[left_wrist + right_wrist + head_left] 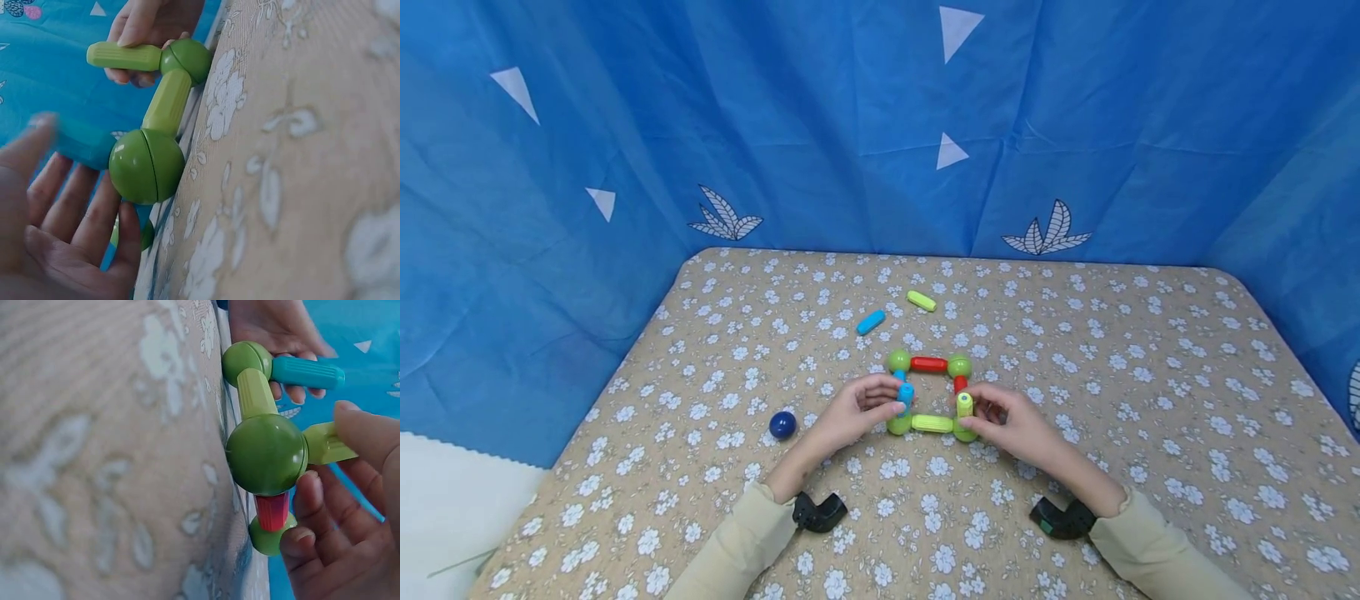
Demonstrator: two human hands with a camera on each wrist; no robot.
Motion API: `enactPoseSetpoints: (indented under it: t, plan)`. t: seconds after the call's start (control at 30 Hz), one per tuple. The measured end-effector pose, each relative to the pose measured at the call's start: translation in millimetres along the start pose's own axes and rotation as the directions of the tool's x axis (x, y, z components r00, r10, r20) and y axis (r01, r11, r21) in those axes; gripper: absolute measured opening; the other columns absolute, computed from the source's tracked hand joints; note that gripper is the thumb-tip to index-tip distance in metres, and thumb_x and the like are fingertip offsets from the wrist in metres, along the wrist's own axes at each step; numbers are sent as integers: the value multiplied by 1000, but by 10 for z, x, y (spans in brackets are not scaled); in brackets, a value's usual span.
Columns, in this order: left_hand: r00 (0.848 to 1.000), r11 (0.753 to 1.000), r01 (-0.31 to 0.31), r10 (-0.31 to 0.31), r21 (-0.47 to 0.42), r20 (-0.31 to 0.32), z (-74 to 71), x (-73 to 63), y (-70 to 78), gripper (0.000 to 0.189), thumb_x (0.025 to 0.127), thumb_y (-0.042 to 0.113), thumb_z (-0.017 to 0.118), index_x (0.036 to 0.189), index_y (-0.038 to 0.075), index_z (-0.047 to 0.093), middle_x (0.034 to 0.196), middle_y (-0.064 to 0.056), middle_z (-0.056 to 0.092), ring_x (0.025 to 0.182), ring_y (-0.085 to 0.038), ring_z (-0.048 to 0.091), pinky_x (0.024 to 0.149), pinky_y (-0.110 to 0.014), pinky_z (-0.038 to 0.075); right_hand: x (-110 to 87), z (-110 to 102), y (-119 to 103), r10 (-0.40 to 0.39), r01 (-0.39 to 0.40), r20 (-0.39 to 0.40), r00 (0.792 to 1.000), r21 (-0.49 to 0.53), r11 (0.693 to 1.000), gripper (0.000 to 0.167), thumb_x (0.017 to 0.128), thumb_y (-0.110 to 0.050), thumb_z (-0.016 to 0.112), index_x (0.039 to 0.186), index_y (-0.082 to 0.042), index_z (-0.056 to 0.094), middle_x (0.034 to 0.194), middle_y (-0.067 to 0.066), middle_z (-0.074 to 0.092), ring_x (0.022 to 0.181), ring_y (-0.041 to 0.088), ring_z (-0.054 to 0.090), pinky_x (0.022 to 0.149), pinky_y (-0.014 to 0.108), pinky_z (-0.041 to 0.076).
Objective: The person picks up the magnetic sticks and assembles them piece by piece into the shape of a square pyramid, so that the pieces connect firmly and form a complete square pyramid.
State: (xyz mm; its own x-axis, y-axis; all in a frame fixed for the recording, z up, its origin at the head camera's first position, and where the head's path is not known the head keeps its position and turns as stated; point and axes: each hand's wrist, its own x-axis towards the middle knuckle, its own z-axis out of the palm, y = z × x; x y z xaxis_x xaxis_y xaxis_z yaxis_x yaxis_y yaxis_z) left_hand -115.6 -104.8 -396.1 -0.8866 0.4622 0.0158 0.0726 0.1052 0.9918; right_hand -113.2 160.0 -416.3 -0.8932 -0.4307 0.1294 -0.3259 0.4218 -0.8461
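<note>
Green, glossy balls (959, 367), joined by short coloured rods (928, 364), make a square frame (932, 424) on the flower-patterned tabletop (1150, 375), roughly midway between its left and right edges. At the frame's near-left corner, our left hand (857, 408) sets thumb and fingers either side of an upright ribbed blue rod (907, 393), seemingly in a light pinch; at the near-right corner, our right hand (1011, 421) pinches an upright ribbed yellow-green rod (965, 406). Each upright meets its ball at the foot. Seating them looks like the step in hand, and we do it best by pressing straight down over each ball's middle, evenly with both hands, since a sideways shove could roll a ball and part the joints. Toward the far edge lie a loose blue rod (871, 322) and a loose yellow-green rod (921, 301); a dark blue ball (782, 425) sits between the frame and the left edge.
</note>
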Motion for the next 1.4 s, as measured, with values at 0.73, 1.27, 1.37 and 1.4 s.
enactPoseSetpoints:
  t: [0.73,1.27,1.37,1.4]
  plan:
    - [996,956,44,-20,290,-86,-210,528,-311,33,93,7,57,126,8,59,126,-5,56,100,-19,56,81,-34,47,-89,55,82,-78,85,44,996,-209,974,31,73,-17,81,95,-20,60,94,-6,50,76,13,47,58,24,45]
    - [997,938,-9,37,347,-75,-270,200,-308,30,87,5,65,117,5,63,108,-7,61,93,-21,56,78,-34,49,-47,-46,126,24,-26,-14,1000,-171,985,43,82,-5,71,121,-3,55,93,2,60,72,11,54,57,25,47]
    - [999,927,-9,25,375,-38,-260,72,-263,31,85,7,68,116,8,65,102,-3,61,89,-19,56,73,-33,49,0,-76,164,28,-40,-63,998,-191,981,42,83,-4,71,121,0,55,97,6,63,72,12,55,57,26,47]
    - [999,926,-12,23,377,-23,-252,32,-250,31,85,9,70,115,10,65,101,-1,61,88,-18,55,71,-32,49,20,-88,180,33,-46,-71,997,-190,981,40,84,-5,70,121,0,55,99,8,63,73,12,56,58,26,48]
